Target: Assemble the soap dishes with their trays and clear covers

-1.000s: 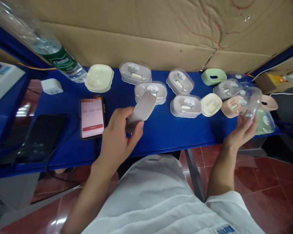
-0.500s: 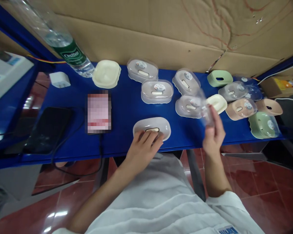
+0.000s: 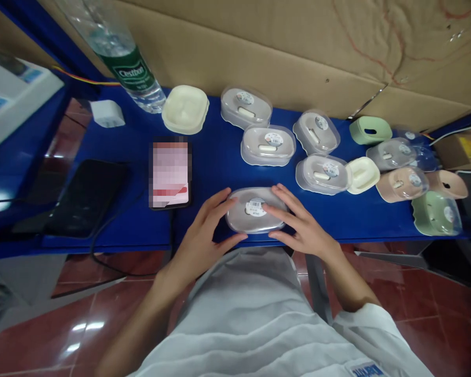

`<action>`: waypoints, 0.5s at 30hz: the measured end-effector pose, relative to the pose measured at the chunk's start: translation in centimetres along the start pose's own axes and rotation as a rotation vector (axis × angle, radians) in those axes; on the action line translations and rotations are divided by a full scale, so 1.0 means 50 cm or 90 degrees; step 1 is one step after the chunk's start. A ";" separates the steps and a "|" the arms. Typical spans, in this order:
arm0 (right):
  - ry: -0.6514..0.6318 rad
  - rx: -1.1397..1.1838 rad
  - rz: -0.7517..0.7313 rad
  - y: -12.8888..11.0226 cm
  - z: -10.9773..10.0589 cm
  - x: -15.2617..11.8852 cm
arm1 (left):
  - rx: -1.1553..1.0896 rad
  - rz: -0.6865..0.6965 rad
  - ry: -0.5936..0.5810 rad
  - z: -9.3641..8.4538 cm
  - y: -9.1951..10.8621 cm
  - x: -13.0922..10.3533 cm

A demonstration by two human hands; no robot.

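An oval grey soap box [image 3: 241, 217] lies near the table's front edge, covered by a clear lid [image 3: 255, 226] with a round white label. My left hand [image 3: 204, 230] is curved around the left end, fingers on the far side and thumb at the near side. Around the right end, my right hand [image 3: 304, 225] grips in the same way, one finger reaching over the top by the label. Just beyond stands another lidded grey soap box [image 3: 267, 149], with a further lidded one [image 3: 322, 174] to its right.
Left of the hands lie a phone with a blurred screen [image 3: 170, 175], a dark phone [image 3: 86, 199] and a white charger [image 3: 108, 113]. A water bottle [image 3: 135, 73] stands behind, beside cream trays [image 3: 185, 109]. Green box shells [image 3: 371, 130] and peach ones [image 3: 402, 183] crowd the right.
My right hand has brought the clear lid in from the right onto the grey box. My left hand has moved from inside the box to its left end. The view has shifted slightly.
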State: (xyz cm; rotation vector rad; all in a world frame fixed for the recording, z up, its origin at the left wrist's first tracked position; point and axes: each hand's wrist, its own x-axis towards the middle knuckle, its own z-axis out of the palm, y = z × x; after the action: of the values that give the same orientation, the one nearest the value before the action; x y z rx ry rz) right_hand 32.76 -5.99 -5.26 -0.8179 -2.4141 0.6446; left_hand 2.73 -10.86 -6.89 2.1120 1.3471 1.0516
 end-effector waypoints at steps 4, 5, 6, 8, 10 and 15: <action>-0.004 0.027 -0.003 0.010 -0.001 0.008 | -0.015 -0.020 -0.014 0.003 -0.001 0.004; -0.004 0.032 0.001 0.010 -0.001 0.009 | -0.018 -0.027 -0.012 0.004 -0.001 0.004; -0.007 0.034 0.008 0.010 -0.002 0.009 | -0.020 -0.033 -0.010 0.005 -0.001 0.003; -0.012 0.030 0.021 0.007 -0.003 0.010 | -0.027 -0.043 -0.007 0.006 0.000 0.003; -0.011 0.020 0.022 0.004 -0.002 0.009 | -0.035 -0.047 -0.007 0.006 0.000 0.004; -0.002 -0.013 0.022 0.007 0.012 0.006 | -0.041 -0.048 -0.018 0.008 -0.005 0.004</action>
State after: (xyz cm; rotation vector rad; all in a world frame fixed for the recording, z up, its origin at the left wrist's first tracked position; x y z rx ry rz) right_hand 32.35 -5.74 -5.82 -0.8695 -2.4177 0.6368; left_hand 2.95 -10.52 -7.25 2.0068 1.3510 1.0179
